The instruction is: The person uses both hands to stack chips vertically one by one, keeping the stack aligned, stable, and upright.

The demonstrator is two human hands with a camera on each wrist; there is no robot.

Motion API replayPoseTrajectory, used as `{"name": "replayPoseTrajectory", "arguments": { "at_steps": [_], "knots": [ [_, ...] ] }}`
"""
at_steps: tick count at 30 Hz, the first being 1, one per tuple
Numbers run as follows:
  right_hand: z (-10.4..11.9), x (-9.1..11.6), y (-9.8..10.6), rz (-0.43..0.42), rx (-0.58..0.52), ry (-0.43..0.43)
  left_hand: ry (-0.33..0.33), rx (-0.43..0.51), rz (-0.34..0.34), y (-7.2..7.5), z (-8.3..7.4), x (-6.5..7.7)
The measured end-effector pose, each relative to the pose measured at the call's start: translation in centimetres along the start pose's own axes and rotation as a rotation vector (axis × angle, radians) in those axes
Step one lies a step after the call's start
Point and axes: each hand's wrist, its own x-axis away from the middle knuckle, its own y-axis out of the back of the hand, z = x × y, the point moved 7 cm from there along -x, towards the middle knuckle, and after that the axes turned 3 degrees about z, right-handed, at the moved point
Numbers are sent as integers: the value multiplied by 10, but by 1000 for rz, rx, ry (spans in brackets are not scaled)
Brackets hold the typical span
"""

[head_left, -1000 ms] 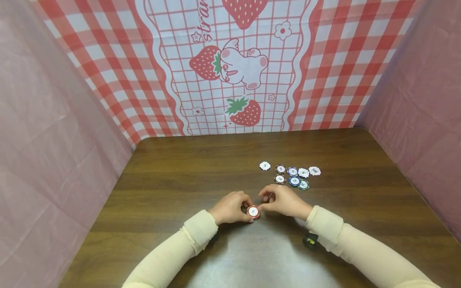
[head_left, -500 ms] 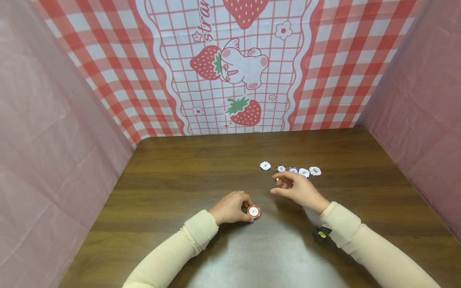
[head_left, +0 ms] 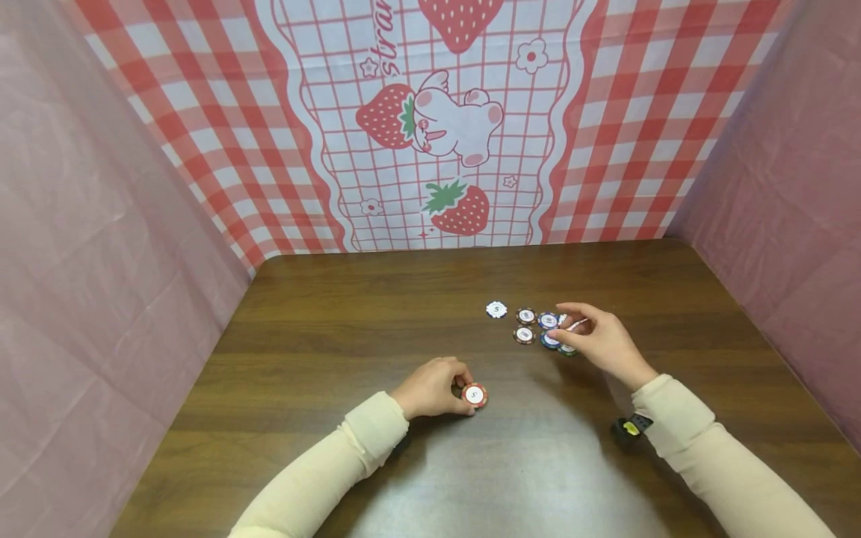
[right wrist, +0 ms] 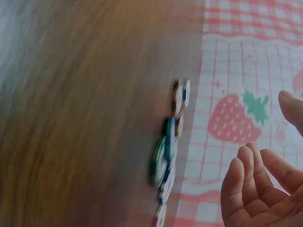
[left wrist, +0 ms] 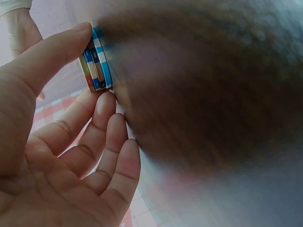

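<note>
Brown wood-grain tbl w/ rounded far corners, its far edge meeting a red/wht cloth upright behind: gingham bands L & R, wavy borders, & a grid panel in the ctr w/ strawberries, outlined flowers, a sideways cartoon animal & cut-off lettering running vert. Plain pink drapes flank both sides, creased here & there, R one darker than L. Pale glare on tbl's near ctr; wood's blurry in both wrist views, cloth showing beyond.
</note>
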Motion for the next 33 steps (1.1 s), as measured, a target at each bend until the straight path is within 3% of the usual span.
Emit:
{"name": "replayPoseTrajectory", "arguments": {
  "at_steps": [15, 33],
  "knots": [
    [-48, 3, 30, -56, -45, -110, 1, 4, 1, 0, 0, 0],
    [-83, -2, 32, 71, -17, -252, 3, 1, 1, 0, 0, 0]
  ]
}}
